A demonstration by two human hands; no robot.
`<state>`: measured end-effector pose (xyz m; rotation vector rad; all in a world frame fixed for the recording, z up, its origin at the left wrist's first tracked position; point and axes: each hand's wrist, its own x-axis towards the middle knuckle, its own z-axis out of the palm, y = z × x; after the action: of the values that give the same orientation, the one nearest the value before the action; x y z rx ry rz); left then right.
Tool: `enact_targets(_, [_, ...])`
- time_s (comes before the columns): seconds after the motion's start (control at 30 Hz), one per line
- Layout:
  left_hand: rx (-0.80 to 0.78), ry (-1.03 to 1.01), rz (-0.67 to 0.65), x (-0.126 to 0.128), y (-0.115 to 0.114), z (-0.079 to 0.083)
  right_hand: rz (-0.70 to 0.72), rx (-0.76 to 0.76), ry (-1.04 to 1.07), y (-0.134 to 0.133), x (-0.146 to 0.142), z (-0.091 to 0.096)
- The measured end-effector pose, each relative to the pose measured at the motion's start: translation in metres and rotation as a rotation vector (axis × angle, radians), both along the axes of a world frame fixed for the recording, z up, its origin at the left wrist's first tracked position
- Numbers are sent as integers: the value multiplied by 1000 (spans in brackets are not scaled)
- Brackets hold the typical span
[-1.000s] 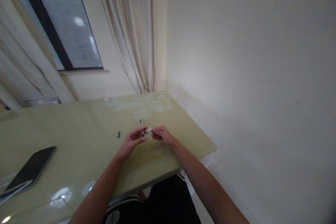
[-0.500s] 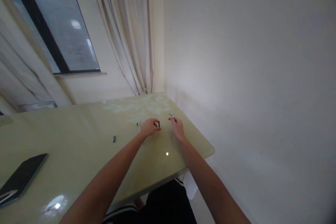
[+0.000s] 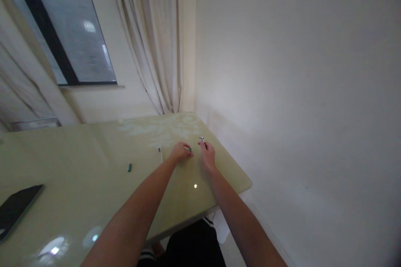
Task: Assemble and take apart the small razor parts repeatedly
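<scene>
Dark piece (image 3: pixel 190 149): a tiny dark item pinched at the left hand's fingertips, just above the table near its far right corner; too small to identify.
Left hand (image 3: pixel 180 153): curled nearly closed, thumb and forefinger nipping the dark piece.
Pale piece (image 3: pixel 201 139): a tiny whitish bit at the right hand's fingertips, near the dark piece but apart from it.
Right hand (image 3: pixel 206 155): fingers drawn together on the pale piece, close to the left hand without touching it.
Table (image 3: pixel 94 192): glossy and yellowish, set against a wall (image 3: pixel 282 91).
White strip (image 3: pixel 161 153): thin, lying just left of the left hand.
Green bit (image 3: pixel 129 167): small, lying well left of the hands.
Black slab (image 3: pixel 15 206): flat, at the table's left edge.
Curtain (image 3: pixel 156 37): pale, hanging behind the far corner, beside a window (image 3: pixel 78 29).
</scene>
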<state>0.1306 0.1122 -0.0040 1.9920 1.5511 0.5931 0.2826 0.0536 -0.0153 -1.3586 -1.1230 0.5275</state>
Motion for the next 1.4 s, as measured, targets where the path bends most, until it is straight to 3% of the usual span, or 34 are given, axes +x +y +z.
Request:
enact_targets(0.1, [60, -34, -19, -4, -9, 5, -12, 8, -11, 0, 2, -1])
enact_targets(0.2, [135, -57, -24, -30, -20, 15, -8, 29, -23, 1, 4, -4])
enact_targets(0.33, [198, -34, 55, -112, -39, 24, 57, 79, -76, 1, -2, -6])
enact_targets(0.47, [252, 125, 311, -207, -63, 10, 95, 93, -204, -3, -9, -4])
enact_targets(0.53, [212, 227, 367, -238, -73, 0, 88, 112, -266, -6, -12, -2])
enact_targets(0.6, [167, 288, 353, -253, -78, -8, 85, 144, -305, -10, -17, 2])
enact_targets(0.73, [122, 313, 323, -257, -77, -11, 146, 204, -339, -18, -39, 14])
enact_targets(0.87, [134, 315, 304, -255, -76, -9, 264, 168, -282, -15, -86, 22])
enact_targets(1.03, [141, 365, 298, -248, -79, -6, 372, 77, -185, -9, -138, 9])
enact_targets(1.17, [159, 361, 276, -235, -77, -7, 424, 65, -244, -16, -138, -2])
enact_targets(1.4, [265, 307, 146, -219, -75, -22, 362, 23, -195, -23, -119, -2])
